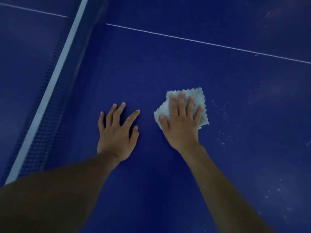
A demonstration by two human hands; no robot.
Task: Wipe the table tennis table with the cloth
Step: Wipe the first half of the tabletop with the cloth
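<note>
Head view, dim and a bit soft.

- 1x table tennis table [168,68], dark blue top; nearly the whole frame is filled by it.
- 1x cloth [197,95], pale grey, fluffy, zigzag-cut edges. It is laid flat on the table top, right of centre and well apart from the net.
- 2x hands, both bare, both palm down. Two bare forearms are seen coming in from the bottom edge.
- Right hand [181,121]: laid flat on the cloth and pressed onto it. The four fingers are held straight and slightly spread, with the thumb out to the left on the cloth's edge. The cloth is not pinched or curled round. Cloth corners are left showing past the fingertips and on both sides of the hand.
- Left hand [116,132]: laid flat on the bare table top, fingers spread wide. It is placed between net and cloth, near the cloth but apart from it.
- 1x net [50,101], run diagonally down the left side; dark mesh, topped by a white band [55,76].
- 2x thin white lines: near line [202,42] beyond the hands, from the net to the right edge; far line [33,10] past the net, upper left.
- White specks [225,142] are scattered on the top right of the cloth and toward the lower right; too small and too many to be counted.
</note>
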